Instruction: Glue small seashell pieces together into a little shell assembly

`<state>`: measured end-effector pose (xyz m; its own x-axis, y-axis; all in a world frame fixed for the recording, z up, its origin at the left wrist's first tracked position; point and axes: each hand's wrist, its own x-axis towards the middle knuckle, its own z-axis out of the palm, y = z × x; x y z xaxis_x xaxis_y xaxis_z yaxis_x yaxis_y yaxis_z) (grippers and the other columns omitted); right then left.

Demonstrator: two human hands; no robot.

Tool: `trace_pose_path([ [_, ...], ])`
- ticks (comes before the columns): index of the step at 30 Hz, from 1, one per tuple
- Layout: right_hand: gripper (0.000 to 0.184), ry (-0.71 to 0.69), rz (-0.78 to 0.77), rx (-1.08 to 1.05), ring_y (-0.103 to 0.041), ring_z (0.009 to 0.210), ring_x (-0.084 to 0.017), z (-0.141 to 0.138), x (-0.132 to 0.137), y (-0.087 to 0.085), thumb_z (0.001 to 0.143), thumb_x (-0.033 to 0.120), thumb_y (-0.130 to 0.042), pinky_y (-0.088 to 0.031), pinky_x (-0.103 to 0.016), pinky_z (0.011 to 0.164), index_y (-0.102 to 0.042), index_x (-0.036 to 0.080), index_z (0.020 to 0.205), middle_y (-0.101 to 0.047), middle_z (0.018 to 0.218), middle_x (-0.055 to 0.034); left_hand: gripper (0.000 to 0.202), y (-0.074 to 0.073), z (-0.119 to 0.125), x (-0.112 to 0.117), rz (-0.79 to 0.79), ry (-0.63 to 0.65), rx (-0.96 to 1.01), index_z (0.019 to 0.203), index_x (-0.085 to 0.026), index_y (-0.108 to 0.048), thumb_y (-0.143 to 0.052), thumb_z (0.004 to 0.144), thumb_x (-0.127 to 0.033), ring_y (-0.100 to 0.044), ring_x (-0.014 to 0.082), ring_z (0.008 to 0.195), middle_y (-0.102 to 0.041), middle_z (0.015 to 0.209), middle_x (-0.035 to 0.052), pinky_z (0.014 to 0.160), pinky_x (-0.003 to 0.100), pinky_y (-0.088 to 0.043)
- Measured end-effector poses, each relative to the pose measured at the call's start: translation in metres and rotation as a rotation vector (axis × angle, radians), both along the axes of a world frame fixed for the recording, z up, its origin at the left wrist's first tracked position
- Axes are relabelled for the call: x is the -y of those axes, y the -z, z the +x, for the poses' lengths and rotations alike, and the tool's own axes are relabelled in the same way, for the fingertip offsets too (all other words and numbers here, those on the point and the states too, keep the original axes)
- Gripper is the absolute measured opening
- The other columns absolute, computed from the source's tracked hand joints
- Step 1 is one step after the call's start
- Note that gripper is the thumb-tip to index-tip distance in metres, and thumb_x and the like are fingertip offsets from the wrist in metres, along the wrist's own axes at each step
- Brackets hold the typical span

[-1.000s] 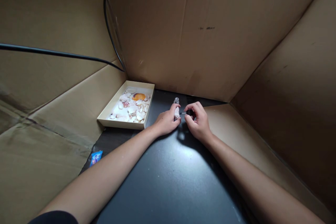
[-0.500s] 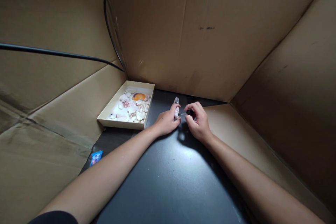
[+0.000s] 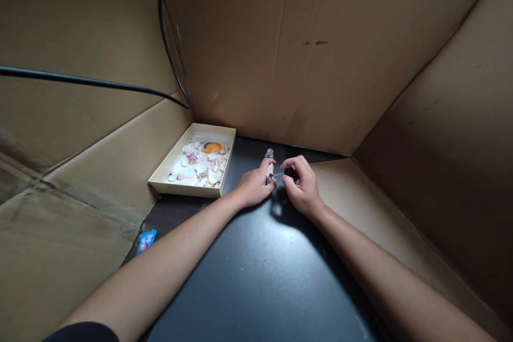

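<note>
My left hand (image 3: pixel 256 184) is closed around a small clear glass bottle (image 3: pixel 270 154) with a whitish, ridged, shell-like surface on its lower part. The bottle stands or leans on the dark table; its base is partly hidden by my fingers. Pinched in my right hand (image 3: pixel 301 184) is a thin brush-like applicator (image 3: pixel 278 174) with a dark cap, mostly covered by the fingers. Its slim stem points left, with the tip at the bottle's lower side. Whether the tip touches is too small to tell.
A cream tray (image 3: pixel 184 189) holding several shells and an orange piece (image 3: pixel 211 147) sits left of my hands. Near my left forearm lies a blue packet (image 3: pixel 146 240). Cardboard walls (image 3: pixel 320 80) surround the dark table (image 3: pixel 248 278); a black cable (image 3: pixel 92 82) hangs at left.
The applicator's tip has shifted slightly left, onto or against the bottle's lower side. Both hands stay in nearly the same place, and the other things have not moved.
</note>
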<state>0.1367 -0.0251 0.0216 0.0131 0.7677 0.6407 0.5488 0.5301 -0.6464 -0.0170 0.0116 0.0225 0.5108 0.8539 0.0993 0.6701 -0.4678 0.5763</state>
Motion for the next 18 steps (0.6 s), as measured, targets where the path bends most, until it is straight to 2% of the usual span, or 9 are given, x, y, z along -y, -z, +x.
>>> trace_pose_path([
  [18,0.016,0.012,0.003,-0.009,-0.045,0.066,-0.014,-0.0003,-0.0002,-0.0002,0.071,0.011,-0.049,-0.038,-0.027,0.057,-0.054,0.020,0.082,-0.049,0.080,-0.0010,0.049,0.0022,-0.0003,-0.0012,0.014,-0.001,0.006,0.131,-0.022,-0.040,-0.047,0.084,-0.034,-0.064,0.0220,0.079,-0.067,0.093,0.0057,0.069,0.030,-0.045],
])
